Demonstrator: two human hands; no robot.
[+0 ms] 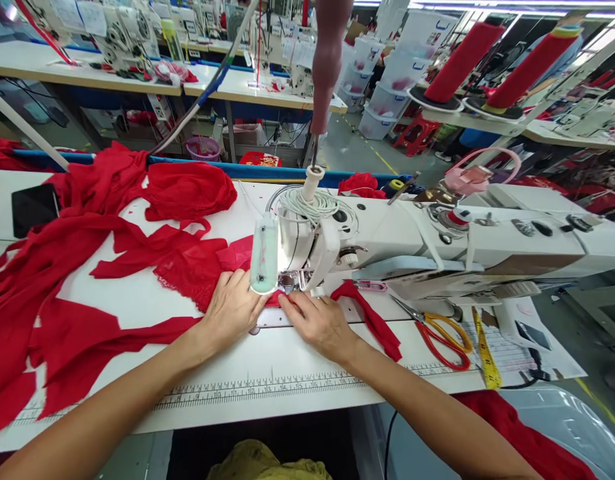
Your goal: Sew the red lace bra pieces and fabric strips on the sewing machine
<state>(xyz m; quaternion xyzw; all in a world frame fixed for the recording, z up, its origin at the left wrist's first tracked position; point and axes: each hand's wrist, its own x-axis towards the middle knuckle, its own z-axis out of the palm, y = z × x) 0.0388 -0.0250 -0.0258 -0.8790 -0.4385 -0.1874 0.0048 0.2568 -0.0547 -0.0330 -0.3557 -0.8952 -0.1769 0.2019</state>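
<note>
A white sewing machine (407, 233) stands on the table, with red fabric (273, 299) under its needle area. At the left of the presser foot (287, 281), my left hand (232, 307) presses and grips the red lace piece (187, 270), its fingertips partly behind a pale green guard (264, 257). Bent fingers of my right hand (322, 327) close on the fabric's edge just right of the foot. A narrow red strip (372, 320) trails from the machine beyond that hand. The exact grip under the fingers is hidden.
Red cut pieces (77, 320) cover the table's left side, near a black phone (34, 210). To the right lie orange-handled scissors (440, 337) and a yellow tape measure (484, 350). A printed ruler (267, 387) runs along the front edge. Red thread cones (462, 60) stand behind.
</note>
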